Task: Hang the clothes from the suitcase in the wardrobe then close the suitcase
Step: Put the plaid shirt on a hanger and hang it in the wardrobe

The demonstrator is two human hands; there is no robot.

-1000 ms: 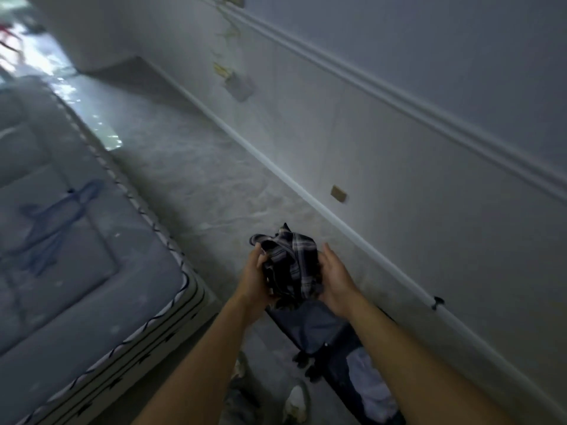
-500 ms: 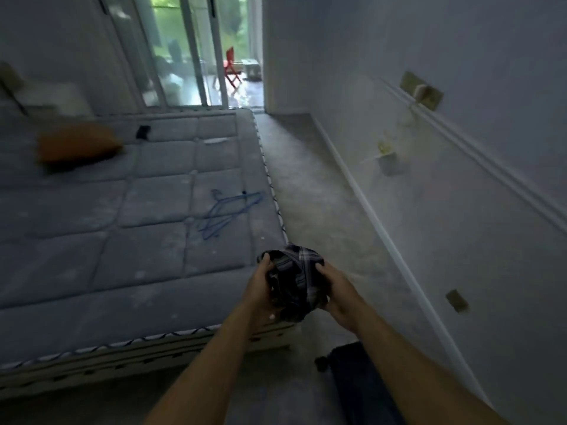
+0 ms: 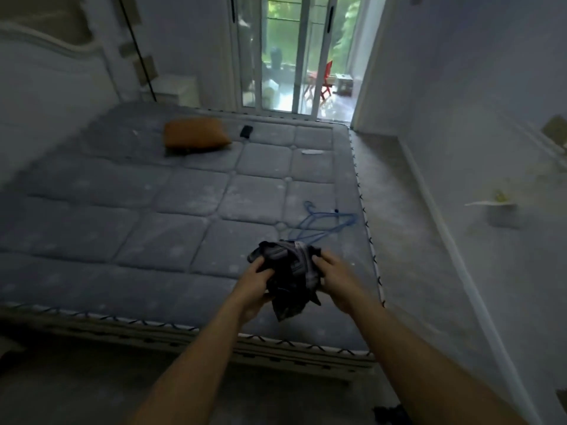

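Head view: left hand (image 3: 256,282) and right hand (image 3: 336,279) clutch a bunched plaid shirt (image 3: 290,280) between them, its loose end hanging downward; blue hanger (image 3: 325,223) lies just beyond on the bed (image 3: 138,210).

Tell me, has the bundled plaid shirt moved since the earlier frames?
Yes. The plaid shirt went from above the floor beside the mattress to above its near right corner, by the blue hanger.

The mattress (image 3: 153,210) lies before me, with the cushion (image 3: 194,133) on its far left part and the hangers (image 3: 325,222) near its right edge. My left hand (image 3: 254,283) and right hand (image 3: 337,280) grip the garment (image 3: 291,280) between them, just in front of the hangers. The glass doors (image 3: 294,56) stand beyond the mattress.
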